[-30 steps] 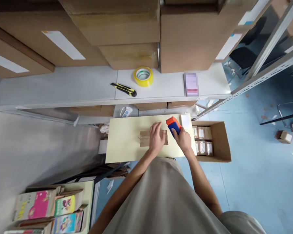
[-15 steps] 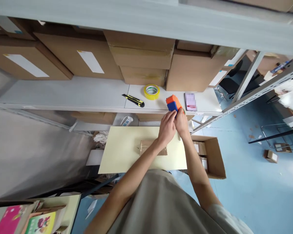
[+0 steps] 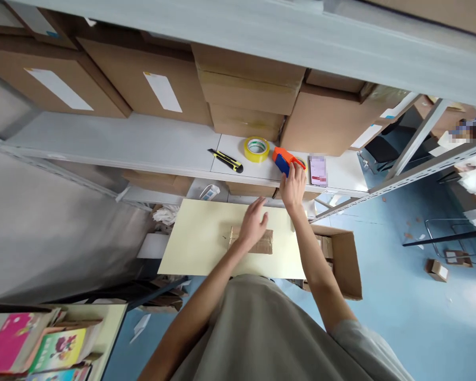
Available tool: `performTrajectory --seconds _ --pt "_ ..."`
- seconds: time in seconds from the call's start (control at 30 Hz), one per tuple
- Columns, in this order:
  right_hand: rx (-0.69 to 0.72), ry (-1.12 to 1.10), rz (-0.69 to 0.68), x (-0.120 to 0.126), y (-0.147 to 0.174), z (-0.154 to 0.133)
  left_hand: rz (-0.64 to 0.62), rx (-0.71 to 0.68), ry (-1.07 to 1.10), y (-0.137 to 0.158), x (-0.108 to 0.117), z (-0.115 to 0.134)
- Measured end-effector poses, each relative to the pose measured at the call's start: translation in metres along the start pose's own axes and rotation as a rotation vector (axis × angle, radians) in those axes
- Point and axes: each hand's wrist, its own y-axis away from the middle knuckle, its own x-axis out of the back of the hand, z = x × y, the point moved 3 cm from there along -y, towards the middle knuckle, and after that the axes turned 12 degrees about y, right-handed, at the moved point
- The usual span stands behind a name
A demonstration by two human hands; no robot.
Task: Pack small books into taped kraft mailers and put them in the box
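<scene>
My right hand [image 3: 294,186] has its fingers on an orange and blue tape dispenser [image 3: 282,163], which is at the front edge of the grey shelf [image 3: 158,140]. Part of the dispenser is covered by those fingers. My left hand [image 3: 254,225] is apart from it, fingers stretched out and holding nothing. Below the left hand, a small taped brown carton [image 3: 265,244] lies on the pale yellow tabletop [image 3: 198,238]; whether the hand touches the carton I cannot tell. A yellow tape roll [image 3: 256,150] and a black and yellow box cutter [image 3: 226,160] lie left of the dispenser.
A phone [image 3: 318,170] lies on the shelf right of the dispenser. Large cardboard boxes [image 3: 246,87] line the shelf's back. An open carton [image 3: 347,264] stands at the table's right, near the shelf's metal upright [image 3: 400,172]. Books [image 3: 59,349] lie at lower left.
My right hand has lowered the tape dispenser onto the shelf. My left hand has let go of it and moved down and left over the small carton. The view has shifted slightly.
</scene>
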Motion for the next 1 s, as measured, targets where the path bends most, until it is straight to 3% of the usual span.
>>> performTrajectory --seconds 0.1,0.17,0.27,0.33,0.43,0.53,0.67,0.83,1.0 --pt "-0.024 -0.081 0.026 -0.025 0.075 0.009 0.082 0.376 -0.108 0.052 0.050 -0.066" --pt "-0.076 -0.132 -0.162 -0.054 0.131 0.011 0.102 0.629 -0.174 0.088 0.075 -0.103" --pt "-0.167 -0.194 -0.600 -0.104 0.205 0.006 0.043 0.830 -0.199 0.125 0.081 -0.130" --pt "-0.204 -0.222 -0.703 -0.127 0.233 0.001 -0.012 0.809 -0.208 0.132 0.065 -0.130" --pt "-0.261 -0.233 -0.677 -0.145 0.248 0.000 -0.009 0.687 -0.275 0.128 0.034 -0.118" --pt "-0.327 -0.273 -0.658 -0.156 0.250 0.006 0.054 0.683 -0.356 0.119 0.020 -0.115" --pt "-0.436 -0.448 -0.636 -0.167 0.260 0.017 0.081 0.767 -0.274 0.112 0.038 -0.137" --pt "-0.523 -0.635 -0.599 -0.172 0.267 0.022 0.137 0.890 0.140 0.112 0.064 -0.163" --pt "-0.700 -0.781 -0.602 -0.169 0.260 0.034 0.125 0.796 0.013 0.114 0.061 -0.147"
